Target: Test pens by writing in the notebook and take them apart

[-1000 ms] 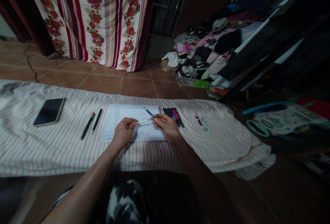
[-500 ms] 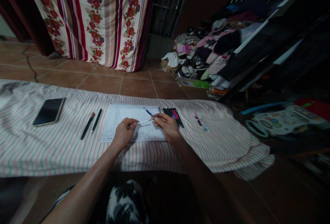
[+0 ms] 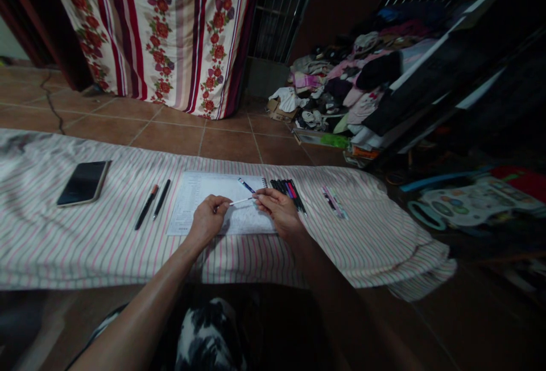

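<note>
The left hand (image 3: 207,221) and right hand (image 3: 278,212) are pinching a slim white pen (image 3: 241,202) between closed fingertips, holding it level over the spiral notebook (image 3: 191,193).

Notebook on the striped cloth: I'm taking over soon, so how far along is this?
Seemingly done: two pens lie left of the notebook, and a blue pen lies on its page. In hand: a white pen, held between the left hand and right hand. Left: probably the row of dark pens beside the right hand.
</note>
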Motion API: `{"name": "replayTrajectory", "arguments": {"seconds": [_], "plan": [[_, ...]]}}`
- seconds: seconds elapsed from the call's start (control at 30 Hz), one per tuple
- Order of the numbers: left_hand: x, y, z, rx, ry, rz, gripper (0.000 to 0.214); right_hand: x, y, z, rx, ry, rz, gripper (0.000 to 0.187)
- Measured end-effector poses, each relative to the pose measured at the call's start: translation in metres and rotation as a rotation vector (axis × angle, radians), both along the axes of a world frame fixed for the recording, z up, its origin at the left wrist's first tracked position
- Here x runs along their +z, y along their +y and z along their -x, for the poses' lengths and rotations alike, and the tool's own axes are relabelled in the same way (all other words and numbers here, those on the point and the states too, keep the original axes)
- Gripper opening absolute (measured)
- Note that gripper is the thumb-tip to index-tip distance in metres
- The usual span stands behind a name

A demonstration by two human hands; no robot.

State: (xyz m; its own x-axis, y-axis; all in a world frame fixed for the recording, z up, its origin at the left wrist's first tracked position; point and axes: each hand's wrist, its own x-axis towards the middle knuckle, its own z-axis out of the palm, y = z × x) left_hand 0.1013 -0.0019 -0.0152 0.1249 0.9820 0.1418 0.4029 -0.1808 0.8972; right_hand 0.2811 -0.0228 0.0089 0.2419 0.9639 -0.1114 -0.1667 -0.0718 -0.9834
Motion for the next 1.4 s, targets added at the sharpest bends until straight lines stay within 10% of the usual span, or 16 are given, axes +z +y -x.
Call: {"name": "replayTrajectory", "arguments": {"seconds": [1.4], "plan": [[0.0024, -0.0063, -0.0088, -0.100, -0.064, 0.013, 0.018, -0.0039, -0.0020, 0.0016, -0.044, -0.053, -0.034, 0.031]]}}
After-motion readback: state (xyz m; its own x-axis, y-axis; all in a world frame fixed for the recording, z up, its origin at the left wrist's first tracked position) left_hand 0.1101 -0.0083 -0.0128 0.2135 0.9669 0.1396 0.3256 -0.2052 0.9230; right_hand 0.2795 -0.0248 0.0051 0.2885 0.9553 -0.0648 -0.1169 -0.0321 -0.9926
